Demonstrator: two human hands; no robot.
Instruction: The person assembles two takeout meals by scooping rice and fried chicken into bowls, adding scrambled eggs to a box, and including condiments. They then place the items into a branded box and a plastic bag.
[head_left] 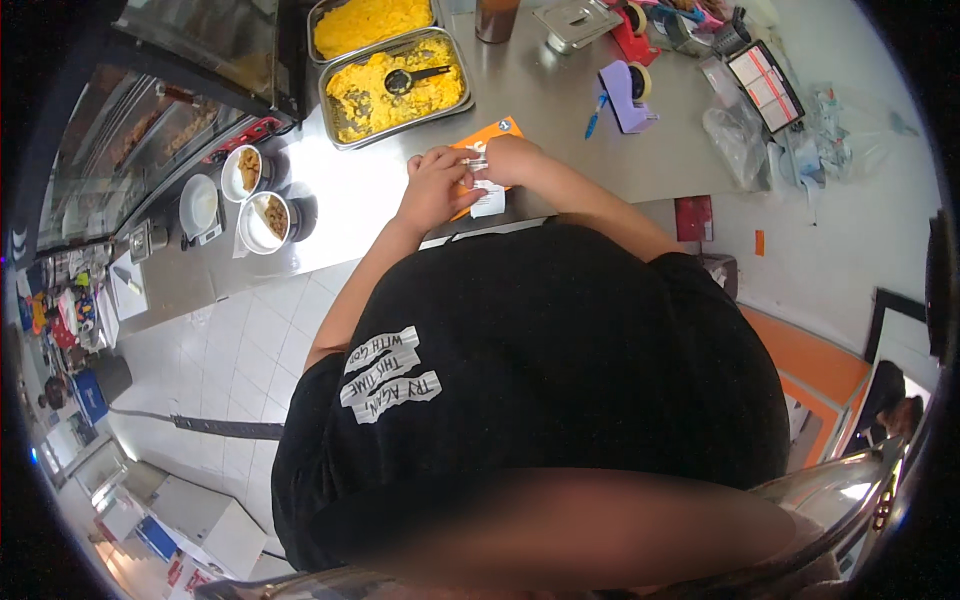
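On the steel counter's near edge lies a flat orange package (495,130) with white and dark print; I cannot make out whether it is a bag or a box. A white paper slip (488,200) lies against its near end. My left hand (436,185) rests over the package's left side, fingers bent and pressing on it. From the other side my right hand (512,162) closes on the package beside the slip, its fingertips partly hidden. The hands nearly meet over the package.
Two steel trays of yellow food stand at the back, a black-handled utensil (400,80) in the nearer tray (345,138). Left are two white bowls of food (262,232) and a glass display case (100,150). Right are a purple tape dispenser (622,98), blue pen (596,115) and plastic bags (735,145).
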